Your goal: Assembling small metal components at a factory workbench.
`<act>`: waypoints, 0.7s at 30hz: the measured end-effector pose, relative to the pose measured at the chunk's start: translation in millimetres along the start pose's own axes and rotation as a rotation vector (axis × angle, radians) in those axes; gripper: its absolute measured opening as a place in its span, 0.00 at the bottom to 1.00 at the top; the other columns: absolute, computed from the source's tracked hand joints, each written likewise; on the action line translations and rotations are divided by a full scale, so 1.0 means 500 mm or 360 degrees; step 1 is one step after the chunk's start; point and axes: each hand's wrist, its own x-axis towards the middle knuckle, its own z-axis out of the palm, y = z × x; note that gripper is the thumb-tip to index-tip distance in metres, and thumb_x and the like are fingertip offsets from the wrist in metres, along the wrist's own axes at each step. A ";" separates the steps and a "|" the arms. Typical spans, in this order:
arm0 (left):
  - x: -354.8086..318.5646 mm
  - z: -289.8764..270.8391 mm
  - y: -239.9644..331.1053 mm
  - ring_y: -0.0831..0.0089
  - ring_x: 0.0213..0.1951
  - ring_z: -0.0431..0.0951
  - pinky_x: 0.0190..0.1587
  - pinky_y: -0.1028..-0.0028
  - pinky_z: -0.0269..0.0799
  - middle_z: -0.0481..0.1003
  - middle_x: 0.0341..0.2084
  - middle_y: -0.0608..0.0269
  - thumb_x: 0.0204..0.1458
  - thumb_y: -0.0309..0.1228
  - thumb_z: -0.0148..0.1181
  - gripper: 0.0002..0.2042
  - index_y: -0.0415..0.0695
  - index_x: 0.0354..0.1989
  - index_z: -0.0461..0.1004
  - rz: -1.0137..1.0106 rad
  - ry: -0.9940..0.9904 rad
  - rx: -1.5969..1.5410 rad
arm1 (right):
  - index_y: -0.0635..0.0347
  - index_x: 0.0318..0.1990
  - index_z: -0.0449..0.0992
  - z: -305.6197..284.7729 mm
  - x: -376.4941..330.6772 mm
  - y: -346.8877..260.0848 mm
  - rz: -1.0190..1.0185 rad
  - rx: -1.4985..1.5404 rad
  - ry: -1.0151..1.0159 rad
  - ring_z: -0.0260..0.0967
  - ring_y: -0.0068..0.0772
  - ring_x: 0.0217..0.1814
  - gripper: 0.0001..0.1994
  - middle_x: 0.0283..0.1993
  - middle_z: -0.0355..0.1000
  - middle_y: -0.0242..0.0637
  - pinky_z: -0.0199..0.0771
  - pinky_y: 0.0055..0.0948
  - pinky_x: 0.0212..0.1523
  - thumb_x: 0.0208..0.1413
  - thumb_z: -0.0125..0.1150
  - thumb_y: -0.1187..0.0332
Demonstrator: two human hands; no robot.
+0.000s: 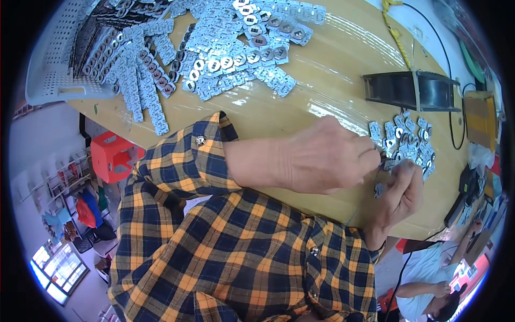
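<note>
A: Left hand [322,155] over the worktop [332,80], fingers pinched together at the tip on a small metal plate [384,160], hardly visible between them. Right hand [401,190] just beside, at 5 o'clock from it, fingers curled together; whether clamped on the same piece or on another, impossible to tell. One more small plate [379,189] touching the right thumb.

B: And the handling?

A: Probably very light and stiff, thin stamped sheet metal, silver-grey, flat, with a hole in the middle. Likely smooth and a bit slippery, perhaps with sharp edges. Best taken at the rim, between thumb tip and forefinger.

B: Around the hands?

A: Small heap of loose plates [410,142] at 1 o'clock from the left hand, touching the fingertips. Big spread of plate strips [225,51] at 11 o'clock, well apart, many joined in rows. Grey perforated plastic basket [59,64] at 10 o'clock, partly over the worktop edge. Black tape dispenser [410,90] at 1 o'clock, beyond the heap. Worktop yellowish, covered with glossy film. Checked orange and navy sleeve [182,161] on the left arm.
</note>
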 end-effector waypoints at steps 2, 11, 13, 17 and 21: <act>0.018 -0.060 -0.004 0.63 0.26 0.74 0.24 0.69 0.70 0.68 0.24 0.62 0.43 0.27 0.60 0.08 0.40 0.32 0.71 0.0027 -0.0285 0.0371 | 0.64 0.27 0.68 -0.023 0.000 -0.005 0.0001 -0.0011 -0.0077 0.56 0.16 0.23 0.13 0.23 0.64 0.29 0.55 0.19 0.25 0.66 0.46 0.71; -0.043 -0.205 -0.056 0.59 0.39 0.70 0.39 0.64 0.69 0.69 0.33 0.60 0.36 0.18 0.61 0.13 0.40 0.34 0.74 -0.0368 -0.0327 0.0838 | 0.71 0.29 0.69 0.052 -0.034 -0.022 0.0078 0.1093 -0.1295 0.67 0.49 0.62 0.10 0.62 0.63 0.57 0.69 0.43 0.61 0.61 0.47 0.75; -0.047 -0.201 -0.059 0.59 0.40 0.70 0.40 0.64 0.69 0.69 0.34 0.59 0.35 0.18 0.61 0.13 0.39 0.33 0.74 -0.0360 -0.0319 0.0861 | 0.73 0.29 0.68 0.051 -0.021 -0.007 -0.0064 0.0975 -0.1151 0.65 0.51 0.63 0.12 0.63 0.62 0.58 0.68 0.45 0.62 0.64 0.46 0.74; -0.040 -0.180 -0.076 0.60 0.41 0.70 0.41 0.65 0.69 0.69 0.35 0.60 0.33 0.17 0.61 0.14 0.37 0.33 0.72 -0.0258 -0.0297 0.0838 | 0.73 0.27 0.67 0.031 -0.007 0.005 0.0056 0.0894 -0.0480 0.68 0.48 0.60 0.17 0.60 0.64 0.58 0.70 0.44 0.61 0.68 0.45 0.69; -0.022 -0.160 -0.069 0.59 0.42 0.71 0.41 0.66 0.69 0.70 0.38 0.58 0.32 0.18 0.61 0.16 0.36 0.34 0.71 -0.0160 -0.0307 0.0610 | 0.73 0.29 0.68 0.016 -0.015 0.006 0.0031 0.0748 -0.0425 0.72 0.44 0.54 0.16 0.54 0.69 0.55 0.71 0.39 0.58 0.68 0.44 0.69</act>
